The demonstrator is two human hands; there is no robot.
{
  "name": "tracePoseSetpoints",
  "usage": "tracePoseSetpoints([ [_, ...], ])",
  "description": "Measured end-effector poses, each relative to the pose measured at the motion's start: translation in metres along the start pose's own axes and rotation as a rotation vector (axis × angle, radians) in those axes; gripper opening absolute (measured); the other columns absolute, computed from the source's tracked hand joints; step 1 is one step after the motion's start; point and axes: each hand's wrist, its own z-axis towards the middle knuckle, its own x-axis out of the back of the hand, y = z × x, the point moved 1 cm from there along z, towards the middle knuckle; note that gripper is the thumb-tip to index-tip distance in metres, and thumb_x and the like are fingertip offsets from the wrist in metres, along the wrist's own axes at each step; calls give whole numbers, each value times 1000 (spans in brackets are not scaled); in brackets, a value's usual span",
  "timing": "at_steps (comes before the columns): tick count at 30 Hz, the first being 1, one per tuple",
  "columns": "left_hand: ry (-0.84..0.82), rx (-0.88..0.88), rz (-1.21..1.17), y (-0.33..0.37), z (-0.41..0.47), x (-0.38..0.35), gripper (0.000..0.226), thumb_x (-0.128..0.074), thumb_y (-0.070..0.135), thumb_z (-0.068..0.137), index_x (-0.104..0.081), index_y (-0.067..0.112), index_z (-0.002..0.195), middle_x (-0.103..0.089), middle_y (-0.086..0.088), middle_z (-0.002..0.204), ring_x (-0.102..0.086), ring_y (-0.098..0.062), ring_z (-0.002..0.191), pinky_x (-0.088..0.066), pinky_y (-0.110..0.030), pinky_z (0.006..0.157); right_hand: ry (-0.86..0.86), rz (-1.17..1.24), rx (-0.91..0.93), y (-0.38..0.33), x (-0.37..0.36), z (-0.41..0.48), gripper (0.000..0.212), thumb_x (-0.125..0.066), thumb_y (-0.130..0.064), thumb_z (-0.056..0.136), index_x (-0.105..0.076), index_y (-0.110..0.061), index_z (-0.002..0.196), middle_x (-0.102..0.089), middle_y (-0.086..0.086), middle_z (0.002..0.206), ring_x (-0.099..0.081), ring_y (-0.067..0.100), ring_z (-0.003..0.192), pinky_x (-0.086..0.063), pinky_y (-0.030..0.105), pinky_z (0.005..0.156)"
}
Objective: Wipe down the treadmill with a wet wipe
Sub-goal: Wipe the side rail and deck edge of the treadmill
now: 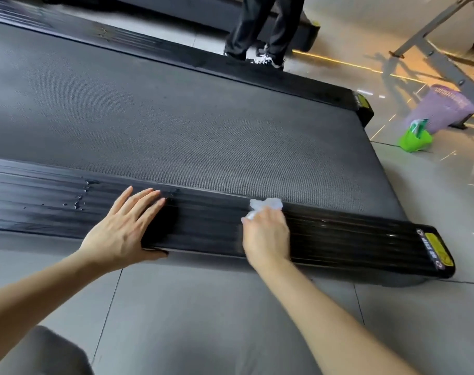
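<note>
wipe [265, 205] on rail [338, 236] — belt [176, 125] behind

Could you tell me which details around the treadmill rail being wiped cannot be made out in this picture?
- Head view: most of the crumpled white wet wipe, covered by the right hand.
- Print on the yellow warning label, too small.
- Standing person in dark trousers, cut off by the top edge.
- Right fingers, motion-blurred.

Left hand [122, 234] flat on treadmill [176, 125] near side rail [338, 239], right hand [267, 234] pressing crumpled wet wipe [265, 205] there.
</note>
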Motion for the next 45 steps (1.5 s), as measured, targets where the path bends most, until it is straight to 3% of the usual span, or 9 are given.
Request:
tracePoseSetpoints([
  [5,16,5,9,0,0,-1,117,-65,83,70,-47,0,149,-44,-20,156,-39,-38,147,-24,-62,121,-34,-31,277,-97,-14,23,13,-68,-14,85,-80,-19,82,-71,1,89,-64,22,92,-50,33,90],
  [9,46,23,22,1,0,-1,119,-66,84,69,-44,1,151,-43,-20,157,-37,-38,148,-24,-63,122,70,62,230,-49,1,25,10,-72,-5,78,-70,-13,72,-66,5,63,-65,25,62,-57,37,81],
  [16,87,46,31,6,1,-2,119,-67,85,68,-49,0,148,-46,-19,154,-40,-37,147,-26,-61,121,-56,-211,-311,157,19,-6,30,-66,6,75,-67,-10,100,-71,10,91,-65,32,87,-53,39,87],
  [20,80,49,23,6,2,-2,118,-59,89,72,-47,0,150,-46,-19,155,-40,-35,148,-25,-60,122,-108,-212,-449,183,16,-8,39,-46,-26,90,-69,0,109,-69,17,110,-62,36,106,-43,46,104],
  [25,69,86,32,8,2,-3,112,-49,88,79,-49,0,149,-48,-19,153,-42,-35,146,-24,-57,123,-103,-157,-187,59,-1,-1,91,-15,-63,96,-58,10,131,-58,26,135,-48,38,131,-28,46,120],
  [32,119,100,27,7,-1,-5,110,-53,85,81,-51,-5,145,-50,-20,151,-44,-37,144,-26,-57,123,-201,122,273,-111,-31,19,75,-26,-47,104,-22,6,157,-16,27,165,-12,35,156,-5,46,128],
  [36,148,87,36,6,-2,-6,111,-54,85,80,-51,-7,143,-51,-22,149,-46,-39,142,-27,-58,122,-209,104,372,-100,-31,18,73,-27,-50,105,-19,-3,161,-13,16,170,-6,26,158,-1,46,128],
  [40,148,93,52,5,-1,-6,114,-54,87,79,-49,-5,146,-50,-21,150,-44,-38,144,-26,-58,122,-136,-26,98,8,-22,-7,91,-13,-67,97,-33,0,156,-29,19,164,-22,32,154,-16,50,126],
  [45,205,97,44,8,-1,-7,113,-53,87,79,-50,-5,145,-52,-21,148,-46,-38,142,-27,-57,122,-246,-163,-342,79,3,-14,116,13,-78,85,-21,6,157,-23,25,165,-19,35,154,-15,46,126],
])
